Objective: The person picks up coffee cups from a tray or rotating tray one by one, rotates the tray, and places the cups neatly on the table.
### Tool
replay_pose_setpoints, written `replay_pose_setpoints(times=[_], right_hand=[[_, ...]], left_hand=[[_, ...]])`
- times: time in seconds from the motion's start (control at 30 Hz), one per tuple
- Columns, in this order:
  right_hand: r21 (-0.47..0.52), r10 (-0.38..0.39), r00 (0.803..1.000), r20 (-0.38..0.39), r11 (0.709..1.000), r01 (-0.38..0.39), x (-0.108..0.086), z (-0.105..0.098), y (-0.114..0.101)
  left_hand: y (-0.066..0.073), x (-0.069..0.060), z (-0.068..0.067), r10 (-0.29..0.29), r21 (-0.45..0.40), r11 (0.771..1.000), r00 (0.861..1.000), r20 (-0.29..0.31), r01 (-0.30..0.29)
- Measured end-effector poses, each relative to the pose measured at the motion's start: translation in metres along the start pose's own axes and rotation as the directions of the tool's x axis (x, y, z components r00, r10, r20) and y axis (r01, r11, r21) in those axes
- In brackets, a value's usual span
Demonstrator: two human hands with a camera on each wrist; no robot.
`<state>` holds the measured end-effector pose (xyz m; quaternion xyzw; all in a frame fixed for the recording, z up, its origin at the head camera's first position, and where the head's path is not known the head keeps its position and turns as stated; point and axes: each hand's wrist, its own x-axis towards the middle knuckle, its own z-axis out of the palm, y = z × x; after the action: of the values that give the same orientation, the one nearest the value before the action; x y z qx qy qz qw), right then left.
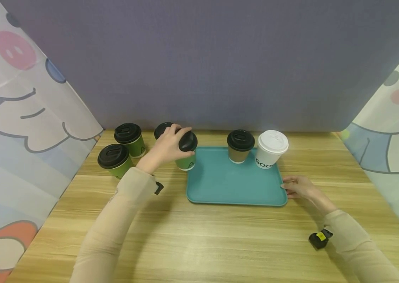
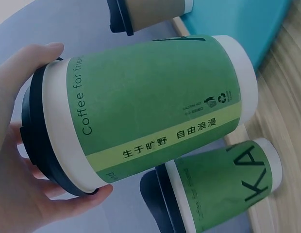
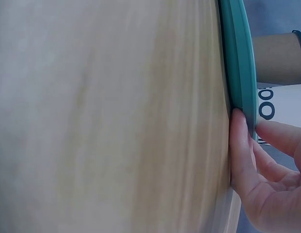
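My left hand [image 1: 167,147] grips a green paper coffee cup [image 2: 155,107] from above, its thumb and fingers around the black lid [image 2: 34,131]. That cup is upright at the left edge of a teal tray [image 1: 233,184]; whether its base touches anything I cannot tell. On the right, my right hand [image 1: 298,186] pinches the tray's rim [image 3: 240,63] between thumb and fingers. Toward the back of the tray stand a brown cup with a black lid [image 1: 240,145] and a white cup with a white lid [image 1: 270,151], the latter near the right back corner.
Behind my left hand is another green cup [image 2: 223,184], mostly hidden in the head view. Two more black-lidded green cups, one farther back [image 1: 130,139] and one nearer [image 1: 115,160], stand on the wooden table [image 1: 220,243] at left. A grey panel [image 1: 220,67] rises behind the table.
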<state>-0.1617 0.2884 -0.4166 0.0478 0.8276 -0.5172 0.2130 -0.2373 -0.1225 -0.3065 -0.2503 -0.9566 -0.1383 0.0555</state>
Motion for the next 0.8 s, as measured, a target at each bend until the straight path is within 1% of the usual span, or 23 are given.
replay_pose_setpoints(times=[0.3, 0.53, 0.7, 0.8], right_hand=[[0.003, 0.001, 1.000, 0.003, 1.000, -0.001, 0.000, 0.000, 0.000], [-0.003, 0.002, 1.000, -0.003, 1.000, -0.002, 0.000, 0.000, 0.000], [0.003, 0.006, 1.000, -0.008, 1.000, -0.005, 0.001, 0.001, 0.000], [0.009, 0.008, 1.000, -0.007, 1.000, -0.008, 0.001, 0.001, 0.001]], left_hand=[[-0.011, -0.014, -0.004, -0.009, 0.009, 1.000, 1.000, -0.029, 0.009], [-0.020, -0.023, -0.004, -0.032, 0.002, 0.999, 0.999, -0.029, 0.032], [-0.025, -0.029, -0.004, -0.064, -0.014, 0.998, 0.998, -0.014, 0.064], [-0.028, -0.031, -0.004, -0.074, -0.020, 0.997, 0.997, -0.009, 0.074]])
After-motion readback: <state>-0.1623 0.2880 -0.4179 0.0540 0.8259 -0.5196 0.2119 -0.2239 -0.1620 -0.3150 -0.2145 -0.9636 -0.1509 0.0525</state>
